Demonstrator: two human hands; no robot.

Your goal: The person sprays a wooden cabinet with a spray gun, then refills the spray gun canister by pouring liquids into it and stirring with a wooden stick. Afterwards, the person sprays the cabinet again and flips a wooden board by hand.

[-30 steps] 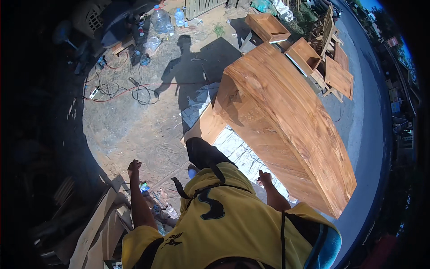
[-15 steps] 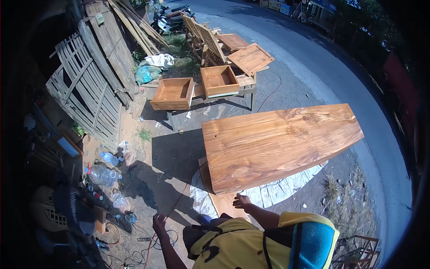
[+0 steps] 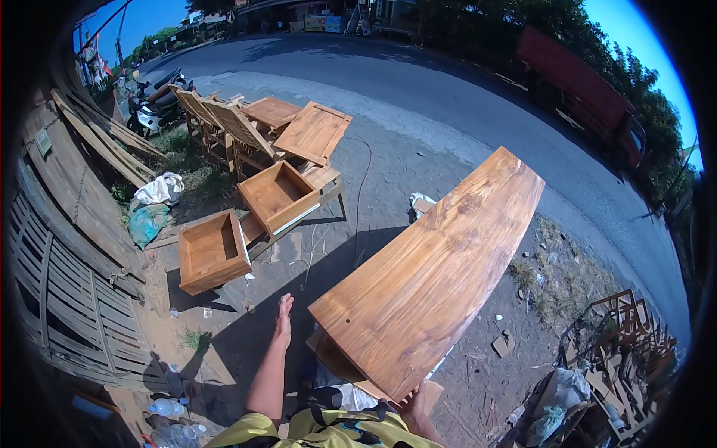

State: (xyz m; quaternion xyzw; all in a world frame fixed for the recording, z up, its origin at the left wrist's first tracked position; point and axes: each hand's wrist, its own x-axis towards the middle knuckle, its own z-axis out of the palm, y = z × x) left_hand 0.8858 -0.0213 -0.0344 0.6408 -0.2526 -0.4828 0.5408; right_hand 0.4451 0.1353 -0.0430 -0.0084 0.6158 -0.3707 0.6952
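Note:
A large wooden cabinet or desk body [image 3: 441,276] with a glossy, grained top stands in front of me, running from near my waist toward the road. A small dark hole shows in its top near the left end. My left hand [image 3: 283,319] is raised just left of its left corner, fingers stretched out, touching nothing. My right hand [image 3: 413,403] is at the near corner, against or just beside the edge; its fingers are partly hidden there. Pale sheeting [image 3: 357,397] lies under the cabinet.
Two wooden drawers [image 3: 213,257] rest on a low bench at left, with panels [image 3: 314,133] and slatted chairs behind. Scrap wood and plastic [image 3: 564,403] pile up at lower right. Plastic bottles [image 3: 168,407] stand at lower left. A red truck [image 3: 579,89] is on the road.
My view has swung right and up, bringing the road and truck in. My left hand has risen beside the cabinet's left corner; my right hand has come to its near corner.

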